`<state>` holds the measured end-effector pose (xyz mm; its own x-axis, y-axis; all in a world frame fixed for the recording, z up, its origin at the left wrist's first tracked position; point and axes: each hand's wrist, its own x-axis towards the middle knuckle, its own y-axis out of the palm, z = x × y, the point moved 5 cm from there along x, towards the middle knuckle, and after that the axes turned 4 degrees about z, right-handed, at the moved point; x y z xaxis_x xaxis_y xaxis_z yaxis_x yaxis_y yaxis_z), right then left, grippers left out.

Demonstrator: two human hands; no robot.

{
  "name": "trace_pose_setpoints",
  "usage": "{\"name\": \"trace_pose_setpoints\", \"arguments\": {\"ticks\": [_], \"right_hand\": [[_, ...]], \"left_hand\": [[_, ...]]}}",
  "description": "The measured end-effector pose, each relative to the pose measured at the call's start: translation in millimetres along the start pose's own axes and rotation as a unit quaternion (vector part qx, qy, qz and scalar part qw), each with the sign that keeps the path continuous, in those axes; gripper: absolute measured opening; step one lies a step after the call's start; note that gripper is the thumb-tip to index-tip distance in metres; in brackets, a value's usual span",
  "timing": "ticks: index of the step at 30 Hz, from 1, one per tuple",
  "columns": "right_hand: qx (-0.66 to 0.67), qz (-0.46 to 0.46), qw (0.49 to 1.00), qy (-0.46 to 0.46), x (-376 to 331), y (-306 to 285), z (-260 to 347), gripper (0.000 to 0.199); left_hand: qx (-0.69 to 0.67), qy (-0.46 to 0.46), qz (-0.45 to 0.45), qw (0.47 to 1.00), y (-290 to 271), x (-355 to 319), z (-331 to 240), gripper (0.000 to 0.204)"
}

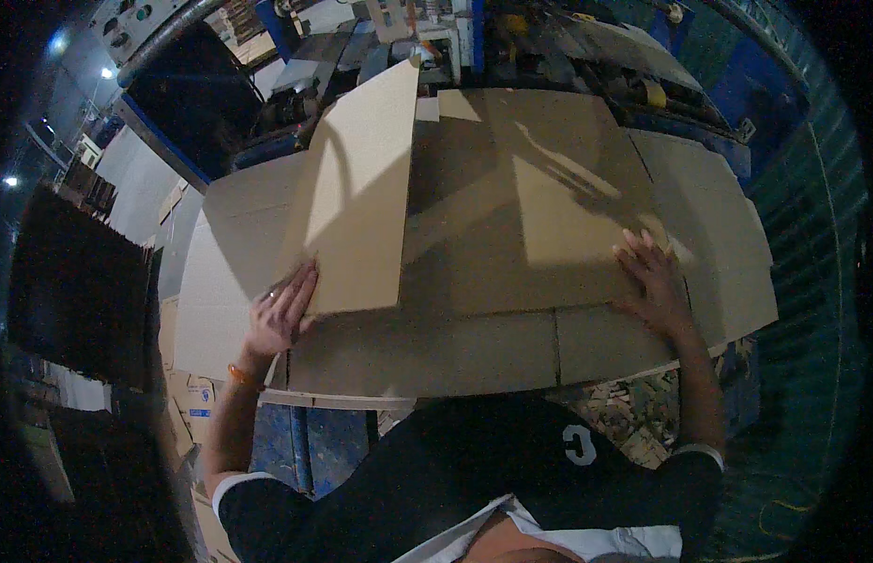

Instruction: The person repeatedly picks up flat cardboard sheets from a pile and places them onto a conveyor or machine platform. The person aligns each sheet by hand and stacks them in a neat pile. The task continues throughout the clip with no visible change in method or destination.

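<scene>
A brown cardboard sheet (464, 272) lies in front of me on larger cardboard. Its left panel (356, 206) is tilted up, with the right edge of that panel standing off the flat part and throwing a shadow. My left hand (284, 310) grips this panel at its near left corner, fingers together on the face and thumb by the near edge. An orange band circles the left wrist. My right hand (654, 281) rests on the right side of the sheet, fingers spread and palm down, holding nothing.
Underneath lies a wide cardboard layer (417, 357) with creases. Blue machinery (680, 84) stands beyond it. Dark stacked sheets (75, 281) are at the left. Cardboard scraps (633, 413) lie below the near right edge, and a green corrugated wall (812, 310) bounds the right.
</scene>
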<state>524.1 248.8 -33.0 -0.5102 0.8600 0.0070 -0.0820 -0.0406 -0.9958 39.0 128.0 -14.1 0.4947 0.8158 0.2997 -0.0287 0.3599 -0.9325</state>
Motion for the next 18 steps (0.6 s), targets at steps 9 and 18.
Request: {"name": "trace_pose_setpoints", "arguments": {"ticks": [9,18], "right_hand": [[0.128,-0.017,0.991,0.032,115.1,-4.5,-34.4,0.069],[0.117,-0.176,0.970,0.123,-9.5,-30.7,-84.3,0.052]], "left_hand": [[-0.007,-0.060,-0.011,0.998,46.4,108.0,57.2,0.051],[0.008,-0.350,-0.163,0.922,13.3,5.9,44.4,0.061]]}}
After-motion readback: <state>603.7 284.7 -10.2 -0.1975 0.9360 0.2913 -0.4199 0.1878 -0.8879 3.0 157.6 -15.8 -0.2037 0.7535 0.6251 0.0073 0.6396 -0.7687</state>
